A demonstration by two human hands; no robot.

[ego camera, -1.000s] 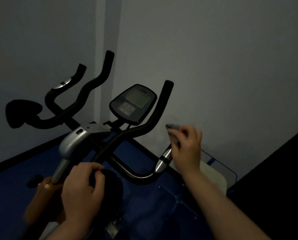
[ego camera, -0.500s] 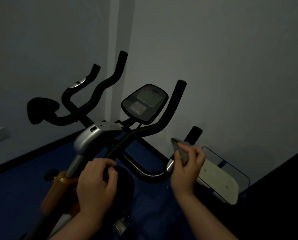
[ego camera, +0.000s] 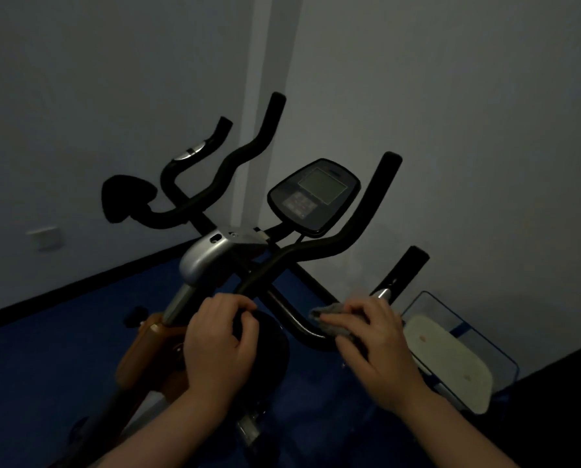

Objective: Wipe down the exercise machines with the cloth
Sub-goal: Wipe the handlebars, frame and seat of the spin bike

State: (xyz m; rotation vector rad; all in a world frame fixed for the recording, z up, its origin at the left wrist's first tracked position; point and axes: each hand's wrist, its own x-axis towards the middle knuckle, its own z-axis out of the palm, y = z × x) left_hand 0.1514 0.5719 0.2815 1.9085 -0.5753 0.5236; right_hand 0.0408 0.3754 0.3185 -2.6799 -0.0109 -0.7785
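The right hand (ego camera: 376, 346), fingers curled round the grey cloth (ego camera: 333, 320), has slid down from the chrome band to the handlebar's (ego camera: 302, 327) lower bend; wiping is progressing along the bar; the left hand (ego camera: 219, 342) still grips the black knob (ego camera: 268, 346) beside it.

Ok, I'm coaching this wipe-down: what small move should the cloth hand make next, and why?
Probably slide the right hand and its cloth up the handlebar toward the console. The cloth sits at the bar's low bend, the black bar above looks uncovered, and the left hand steadies the bike.
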